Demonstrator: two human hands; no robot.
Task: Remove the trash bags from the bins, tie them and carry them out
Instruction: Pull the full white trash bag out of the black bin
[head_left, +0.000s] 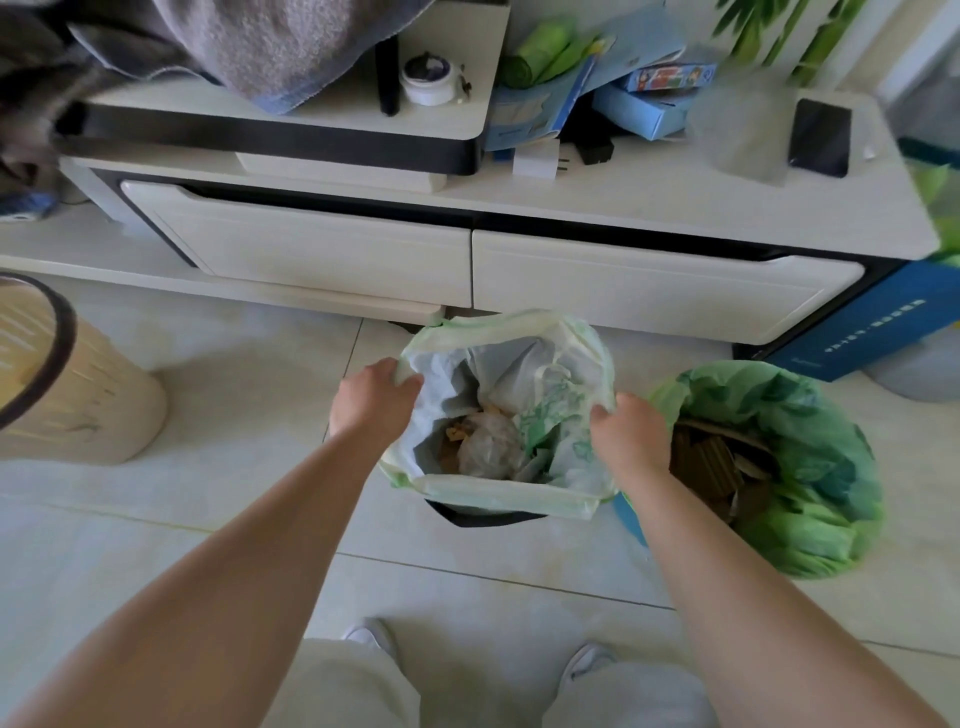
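Three bins: beige bin (104, 405), dark bin (488, 517), blue bin (631, 519). Left hand (374, 400) and right hand (628, 436) pinch the pale bag (498, 332) rim; green bag (810, 415) alongside.

Both arms reach down. The left hand (376, 397) grips the left rim of the pale trash bag (498, 493), fingers (410, 383) curled over the edge, and the right hand (628, 434) pinches the right rim. The bag's mouth gapes wide, with crumpled wrappers and paper inside. Its dark bin (483, 517) peeks out just beneath the near edge. Just beside it on the right stands a blue bin (631, 519) lined with a green bag (810, 467) holding cardboard (701, 457). A beige bin (78, 395) stands well apart on the left. Behind runs a white cabinet (623, 208) carrying a phone (821, 135) and a grey towel (260, 47).
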